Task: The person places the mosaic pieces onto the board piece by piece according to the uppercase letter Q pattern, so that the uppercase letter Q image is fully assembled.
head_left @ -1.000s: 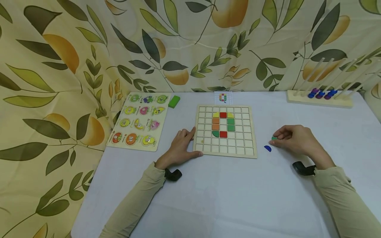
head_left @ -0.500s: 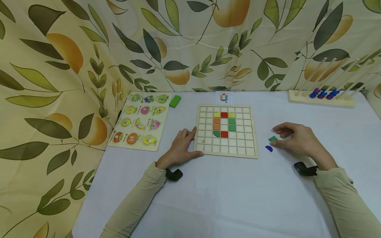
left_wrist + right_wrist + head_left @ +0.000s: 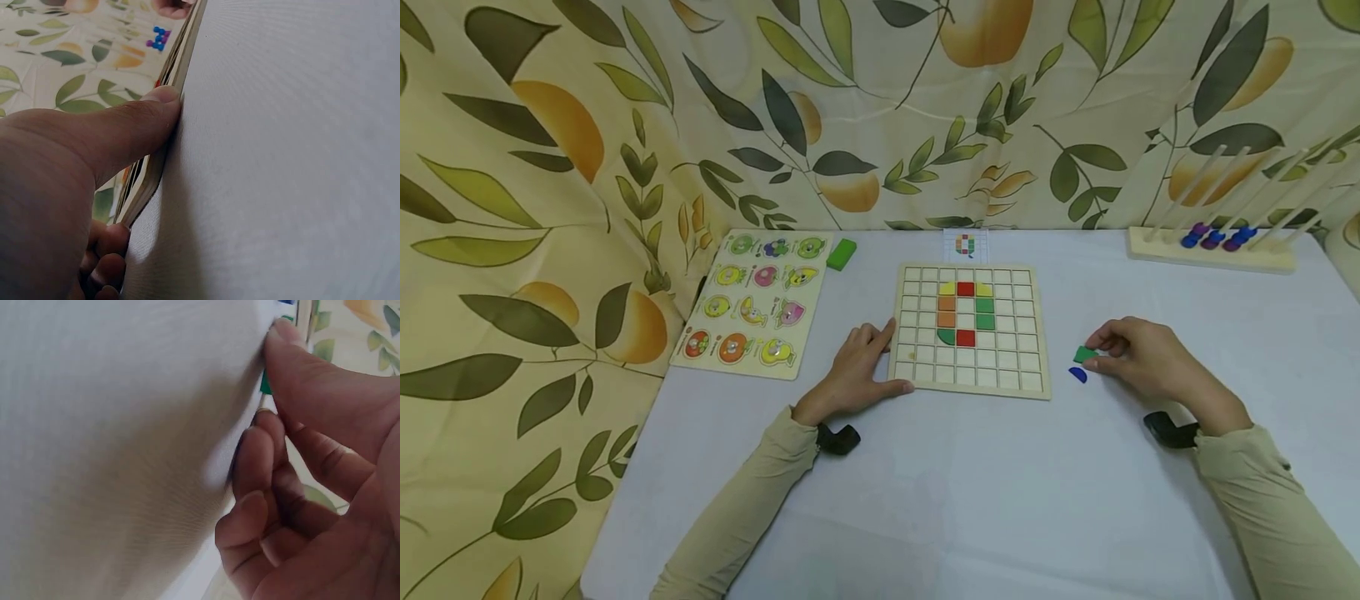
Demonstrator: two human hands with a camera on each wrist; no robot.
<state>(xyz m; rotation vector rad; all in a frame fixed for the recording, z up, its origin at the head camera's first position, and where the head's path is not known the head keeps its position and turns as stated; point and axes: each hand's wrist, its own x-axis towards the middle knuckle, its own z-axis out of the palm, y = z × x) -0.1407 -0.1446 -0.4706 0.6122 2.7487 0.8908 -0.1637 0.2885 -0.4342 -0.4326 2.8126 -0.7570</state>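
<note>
In the head view, a square wooden grid board (image 3: 1030,367) lies mid-table with red, yellow, orange and green tiles forming a ring. My left hand (image 3: 852,371) grips the board's near left corner, index finger at the left side and thumb at the front edge. The left wrist view has the thumb (image 3: 134,125) along that edge, other fingers curled beside the corner. To the right of the board, my right hand (image 3: 1138,358) pinches a small green tile (image 3: 1083,354) between thumb and fingers, low at the table. A blue half-round piece (image 3: 1078,375) lies just in front of it.
A small pattern card (image 3: 966,247) lies behind the board. On the left are a fruit puzzle board (image 3: 760,333) and a green block (image 3: 841,255). A peg stand (image 3: 1210,250) with blue and purple beads stands at the back right, near the patterned cloth (image 3: 880,117).
My right hand's fingers parted from the green tile half a second ago, and they now close on it again. The tile has turned slightly. My left hand stays at the board.
</note>
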